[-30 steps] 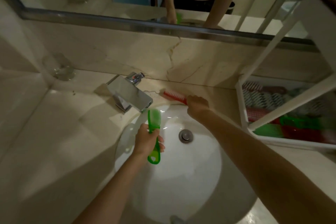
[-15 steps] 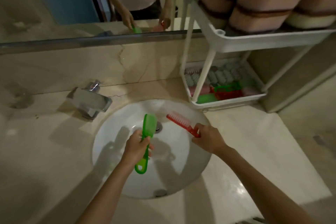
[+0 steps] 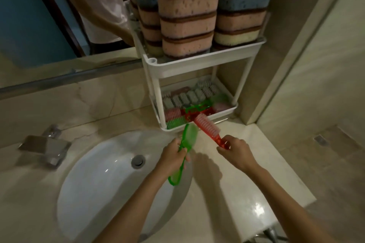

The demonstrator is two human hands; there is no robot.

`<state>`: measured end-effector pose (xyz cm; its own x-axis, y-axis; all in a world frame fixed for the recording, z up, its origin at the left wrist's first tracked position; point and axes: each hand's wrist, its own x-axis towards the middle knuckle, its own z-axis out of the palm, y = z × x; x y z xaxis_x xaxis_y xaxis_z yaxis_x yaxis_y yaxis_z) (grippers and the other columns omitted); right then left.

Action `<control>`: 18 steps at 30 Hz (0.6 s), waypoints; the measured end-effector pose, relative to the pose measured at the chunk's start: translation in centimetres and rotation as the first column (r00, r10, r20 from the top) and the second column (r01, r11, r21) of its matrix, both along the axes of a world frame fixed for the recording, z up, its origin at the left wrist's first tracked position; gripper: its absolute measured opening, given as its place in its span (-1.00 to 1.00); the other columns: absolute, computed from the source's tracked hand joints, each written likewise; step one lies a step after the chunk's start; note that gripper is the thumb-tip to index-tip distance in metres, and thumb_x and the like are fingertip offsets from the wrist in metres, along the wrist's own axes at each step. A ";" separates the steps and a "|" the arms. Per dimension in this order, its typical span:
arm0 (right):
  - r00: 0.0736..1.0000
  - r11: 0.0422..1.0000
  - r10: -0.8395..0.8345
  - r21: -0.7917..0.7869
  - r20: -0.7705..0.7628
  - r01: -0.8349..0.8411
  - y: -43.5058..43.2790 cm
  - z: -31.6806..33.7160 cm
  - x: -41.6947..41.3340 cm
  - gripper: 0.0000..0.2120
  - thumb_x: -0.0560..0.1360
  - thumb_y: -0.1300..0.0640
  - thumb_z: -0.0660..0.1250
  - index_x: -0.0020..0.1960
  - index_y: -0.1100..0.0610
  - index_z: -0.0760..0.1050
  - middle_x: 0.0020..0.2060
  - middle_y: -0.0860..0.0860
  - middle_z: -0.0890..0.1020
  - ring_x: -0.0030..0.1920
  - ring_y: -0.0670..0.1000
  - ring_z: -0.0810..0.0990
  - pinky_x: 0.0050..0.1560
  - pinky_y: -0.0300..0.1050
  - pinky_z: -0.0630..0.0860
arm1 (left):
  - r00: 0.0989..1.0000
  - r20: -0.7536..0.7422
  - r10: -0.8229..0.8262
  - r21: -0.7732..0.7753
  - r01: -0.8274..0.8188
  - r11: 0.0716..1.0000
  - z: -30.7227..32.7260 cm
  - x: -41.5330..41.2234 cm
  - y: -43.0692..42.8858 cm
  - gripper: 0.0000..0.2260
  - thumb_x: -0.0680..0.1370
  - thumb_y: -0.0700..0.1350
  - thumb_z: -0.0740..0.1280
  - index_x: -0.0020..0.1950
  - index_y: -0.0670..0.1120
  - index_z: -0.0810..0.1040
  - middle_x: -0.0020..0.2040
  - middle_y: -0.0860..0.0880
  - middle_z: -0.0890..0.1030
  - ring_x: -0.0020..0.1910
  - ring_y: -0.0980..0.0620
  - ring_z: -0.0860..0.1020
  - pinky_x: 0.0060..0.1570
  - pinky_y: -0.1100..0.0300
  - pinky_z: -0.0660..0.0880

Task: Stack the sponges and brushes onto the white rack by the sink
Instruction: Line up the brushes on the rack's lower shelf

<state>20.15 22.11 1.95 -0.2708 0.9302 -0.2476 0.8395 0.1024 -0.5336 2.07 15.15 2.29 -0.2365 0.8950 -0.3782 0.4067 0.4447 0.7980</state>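
Before the lower tray of the white rack point(image 3: 199, 64), our left hand point(image 3: 173, 155) gripped the green brush point(image 3: 189, 136) by its handle and our right hand point(image 3: 236, 151) pinched the red brush point(image 3: 207, 124) by its handle end, both heads near the rim. We judged it wisest to slide them in singly, flat atop the stored brushes point(image 3: 189, 97).

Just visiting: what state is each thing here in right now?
left hand: gripping the green brush by its handle
right hand: pinching the handle end of the red brush
green brush: held up, head towards the white rack
red brush: held up, bristles upward, head by the white rack's lower front rim
white rack: upright; sponges stacked on top, brushes lying below
tap: no water running
sink: no water in it
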 end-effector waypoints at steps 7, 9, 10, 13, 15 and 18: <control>0.997 0.992 0.042 0.121 -0.071 -0.034 7.4 1.7 -1.4 -0.74 0.47 0.05 0.36 0.08 0.20 0.55 -0.05 0.14 0.67 -0.07 0.14 0.63 -0.12 -0.09 0.47 | 0.946 0.171 0.277 0.077 -0.293 0.953 2.9 2.1 6.3 -0.87 0.58 -0.35 0.07 -0.06 -0.14 0.30 -0.31 -0.07 0.51 -0.48 0.05 0.44 -0.48 0.30 0.41; 0.993 0.983 0.103 0.157 -0.051 -0.094 9.3 1.9 -2.9 -0.70 0.47 0.05 0.37 0.12 0.21 0.55 -0.01 0.14 0.66 -0.02 0.14 0.63 -0.08 -0.10 0.49 | 0.904 0.197 0.380 0.081 -0.401 0.912 2.9 1.6 7.9 -0.83 0.57 -0.35 0.08 -0.10 -0.10 0.30 -0.25 -0.11 0.52 -0.44 0.03 0.46 -0.38 0.20 0.45; 0.993 0.980 0.115 0.167 -0.019 -0.110 10.3 1.8 -3.8 -0.69 0.46 0.04 0.37 0.10 0.23 0.56 -0.01 0.16 0.66 -0.01 0.15 0.63 -0.08 -0.10 0.49 | 0.881 0.205 0.427 0.077 -0.449 0.890 2.8 1.2 8.6 -0.85 0.57 -0.35 0.08 -0.08 -0.12 0.32 -0.22 -0.14 0.52 -0.43 0.02 0.48 -0.36 0.17 0.47; 0.975 0.960 0.176 0.194 0.136 -0.200 12.9 1.8 -6.4 -0.68 0.47 0.02 0.34 0.11 0.22 0.54 0.00 0.16 0.65 0.04 0.17 0.62 -0.07 -0.09 0.49 | 0.809 0.244 0.535 0.039 -0.559 0.828 2.5 0.2 10.1 -0.75 0.57 -0.38 0.08 0.24 -0.36 0.32 -0.10 -0.27 0.52 -0.37 -0.02 0.57 -0.40 0.25 0.54; 0.950 0.938 0.239 0.207 0.200 -0.279 14.5 1.7 -7.9 -0.69 0.49 0.05 0.31 0.16 0.20 0.51 0.07 0.17 0.62 0.09 0.17 0.59 0.03 -0.04 0.51 | 0.782 0.222 0.583 -0.002 -0.597 0.802 1.8 0.0 10.6 -0.60 0.53 -0.41 0.15 0.37 -0.38 0.20 0.09 -0.35 0.49 -0.05 -0.22 0.61 -0.10 0.13 0.59; 0.903 0.888 0.355 0.213 0.243 -0.407 16.2 1.3 -9.9 -0.67 0.51 0.09 0.28 0.24 0.16 0.46 0.15 0.16 0.58 0.18 0.16 0.54 0.16 -0.01 0.49 | 0.809 0.105 0.579 -0.023 -0.580 0.814 1.0 0.0 10.6 -0.46 0.43 -0.32 0.34 0.37 -0.30 0.23 0.25 -0.30 0.47 0.17 -0.25 0.53 0.16 -0.10 0.51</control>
